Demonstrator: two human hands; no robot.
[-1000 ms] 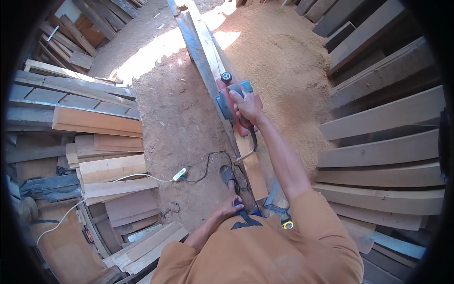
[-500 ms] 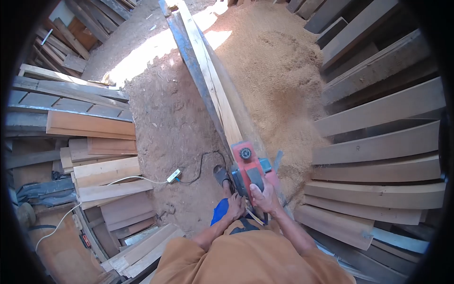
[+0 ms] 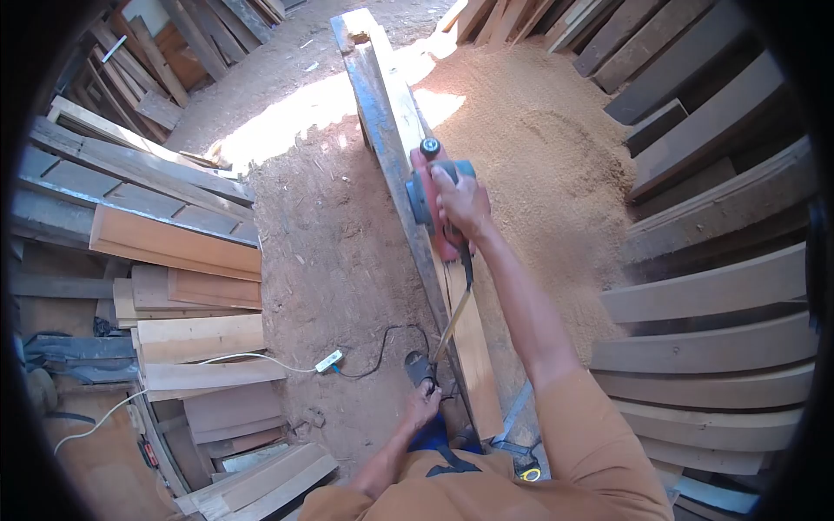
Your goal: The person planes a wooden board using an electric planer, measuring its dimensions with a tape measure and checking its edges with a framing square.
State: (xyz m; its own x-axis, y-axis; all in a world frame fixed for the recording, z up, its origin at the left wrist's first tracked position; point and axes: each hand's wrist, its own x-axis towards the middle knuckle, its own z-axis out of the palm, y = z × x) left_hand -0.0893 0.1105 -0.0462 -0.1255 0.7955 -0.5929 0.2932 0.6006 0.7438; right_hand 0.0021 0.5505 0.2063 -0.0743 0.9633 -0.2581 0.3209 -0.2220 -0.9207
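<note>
My right hand (image 3: 462,201) is wrapped round the handle of a red and teal electric planer (image 3: 420,201), which rests on a long pale wood plank (image 3: 471,360). The plank lies along a worn, bluish-grey beam (image 3: 373,95). A cord runs back from the planer's rear. My left hand (image 3: 423,402) is near my waist, closed round what looks like the dark cord, just below a sandalled foot (image 3: 417,368).
Stacked boards (image 3: 204,343) line the left side, and more boards (image 3: 704,347) stand along the right. Sawdust (image 3: 547,174) covers the ground right of the beam. A white power connector (image 3: 329,361) lies on the dirt at left. A yellow tape measure (image 3: 530,475) is near my waist.
From beside my body, the planer in my right hand has moved forward along the plank, uncovering its near end. My right arm is now stretched out. My left hand is away from the planer.
</note>
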